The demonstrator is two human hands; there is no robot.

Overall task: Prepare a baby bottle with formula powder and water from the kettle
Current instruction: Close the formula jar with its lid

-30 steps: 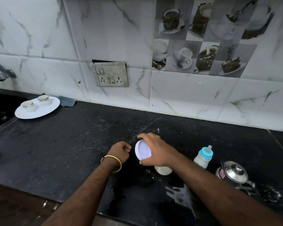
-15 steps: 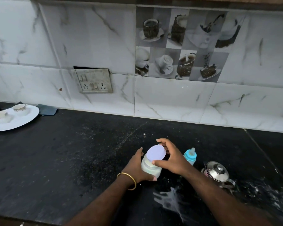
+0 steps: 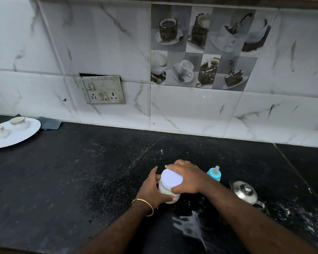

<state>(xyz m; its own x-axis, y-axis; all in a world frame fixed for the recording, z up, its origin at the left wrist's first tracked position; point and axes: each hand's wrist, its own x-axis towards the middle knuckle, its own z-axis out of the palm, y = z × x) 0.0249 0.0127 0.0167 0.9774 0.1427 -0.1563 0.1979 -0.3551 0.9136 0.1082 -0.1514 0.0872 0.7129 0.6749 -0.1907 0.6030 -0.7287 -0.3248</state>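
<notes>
A small clear jar of white formula powder (image 3: pixel 166 191) stands on the black counter. My left hand (image 3: pixel 151 187) wraps around its side. My right hand (image 3: pixel 188 177) grips the round white lid (image 3: pixel 171 179), which sits flat on top of the jar. Just right of my right hand stands the baby bottle (image 3: pixel 214 173) with its blue collar and clear teat; its body is hidden behind my wrist. A steel kettle (image 3: pixel 244 192) with its lid on stands further right.
A white plate (image 3: pixel 20 135) holding two small cups lies at the far left, with a grey cloth (image 3: pixel 50 123) behind it. White powder or liquid (image 3: pixel 189 226) is spilled on the counter below the jar and at the right. A wall socket (image 3: pixel 102 90) sits above.
My left hand has taken hold of the jar's side. My right hand has brought the lid from tilted in the air down flat onto the jar's mouth. The view has shifted right.
</notes>
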